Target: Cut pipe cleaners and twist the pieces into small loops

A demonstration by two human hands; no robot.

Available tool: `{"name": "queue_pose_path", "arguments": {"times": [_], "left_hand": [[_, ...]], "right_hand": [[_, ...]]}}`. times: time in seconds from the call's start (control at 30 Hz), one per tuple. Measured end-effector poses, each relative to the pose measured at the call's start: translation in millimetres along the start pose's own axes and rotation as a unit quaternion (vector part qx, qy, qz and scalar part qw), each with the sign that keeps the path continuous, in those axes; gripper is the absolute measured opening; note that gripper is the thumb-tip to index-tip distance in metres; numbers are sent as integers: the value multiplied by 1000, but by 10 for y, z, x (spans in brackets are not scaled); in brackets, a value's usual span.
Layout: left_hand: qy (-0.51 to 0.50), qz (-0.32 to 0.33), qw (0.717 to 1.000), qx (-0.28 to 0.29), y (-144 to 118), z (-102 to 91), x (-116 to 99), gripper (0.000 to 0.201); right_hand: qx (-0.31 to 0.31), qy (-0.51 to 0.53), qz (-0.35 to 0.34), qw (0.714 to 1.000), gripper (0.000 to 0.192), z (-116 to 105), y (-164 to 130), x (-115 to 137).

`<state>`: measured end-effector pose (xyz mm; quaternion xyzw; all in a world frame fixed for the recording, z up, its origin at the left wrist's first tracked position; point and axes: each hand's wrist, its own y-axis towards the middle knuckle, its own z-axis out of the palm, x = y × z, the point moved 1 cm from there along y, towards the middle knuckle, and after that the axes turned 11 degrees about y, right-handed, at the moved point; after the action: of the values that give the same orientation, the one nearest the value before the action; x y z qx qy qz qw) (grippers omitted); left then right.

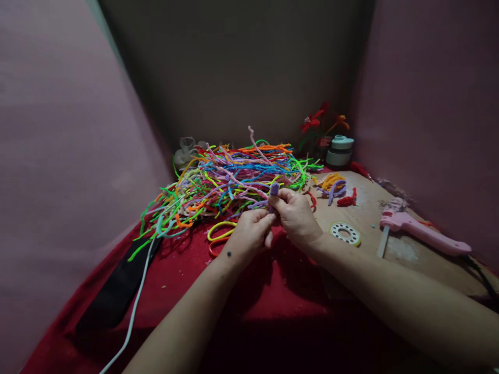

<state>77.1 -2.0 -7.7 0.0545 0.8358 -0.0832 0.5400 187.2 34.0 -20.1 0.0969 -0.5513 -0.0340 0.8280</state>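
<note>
Both forearms reach in from the bottom edge over the dark red cloth point(273, 291) as my left hand point(249, 234) and right hand point(296, 215) meet at centre frame, each pinched on 1 fuzzy purple pipe cleaner point(274, 189). Its folded tip stands just above my right thumb, in front of the tangled heap of multicoloured pipe cleaners point(234, 182). I judge it very light, soft on the outside, with a thin wire core that bends and keeps its shape; best taken close to the bend between thumb and forefinger, since a far grip would let it flop. To my right lie a white perforated plastic ring point(345, 232) and a pink plastic glue gun point(421, 231), well apart.
</note>
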Motion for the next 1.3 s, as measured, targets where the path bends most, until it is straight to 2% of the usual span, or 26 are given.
{"name": "queue_pose_path", "arguments": {"times": [0.1, 0.17, 0.2, 0.23, 0.27, 0.33, 0.37, 0.4, 0.43, 0.5, 0.63, 0.87, 0.97, 1.07, 1.13, 1.3], "left_hand": [[-20, -13, 999, 41, 4, 43, 22, 29], [5, -20, 997, 78, 18, 12, 47, 26], [25, -17, 997, 75, 30, -29, 62, 25], [43, -9, 998, 51, 46, -87, 78, 24], [51, 5, 999, 3, 62, -158, 94, 24], [22, 32, 987, -155, 82, -312, 114, 17], [-10, 44, 977, -211, 83, -374, 118, 18], [-31, 52, 972, -226, 82, -414, 115, 20], [-39, 58, 972, -226, 76, -435, 106, 23], [-35, 70, 978, -192, 61, -428, 74, 27], [-22, 97, 982, -163, 49, -351, 29, 22], [-30, 112, 984, -137, 78, -320, 70, 20], [31, 141, 973, -179, 79, -303, 102, 13], [143, 231, 926, -262, 65, -276, 116, 13], [176, 255, 909, -278, 62, -256, 123, 14], [128, 205, 937, -251, 76, -240, 123, 15]], "right_hand": [[-10, 3, 2, 1000, 28, 8, 5, 5], [-6, 23, 23, 999, 27, 6, 25, 6], [-2, 37, 33, 999, 27, 1, 40, 5], [0, 51, 42, 998, 27, -7, 56, 3], [1, 64, 51, 997, 27, -17, 73, -2], [-3, 81, 67, 994, 27, -35, 98, -15], [-2, 82, 76, 994, 26, -40, 105, -24], [4, 79, 85, 993, 25, -41, 108, -32], [16, 75, 94, 993, 24, -38, 106, -38], [46, 70, 111, 990, 21, -25, 91, -46], [98, 78, 117, 985, 13, 12, 44, -28], [112, 27, 126, 985, 13, 62, -16, 9], [112, 20, 131, 985, 17, 64, -22, -12], [122, 38, 132, 983, 21, 60, -21, -30], [128, 44, 133, 982, 26, 61, -25, -25], [117, 15, 126, 985, 28, 85, -57, 20]]}}
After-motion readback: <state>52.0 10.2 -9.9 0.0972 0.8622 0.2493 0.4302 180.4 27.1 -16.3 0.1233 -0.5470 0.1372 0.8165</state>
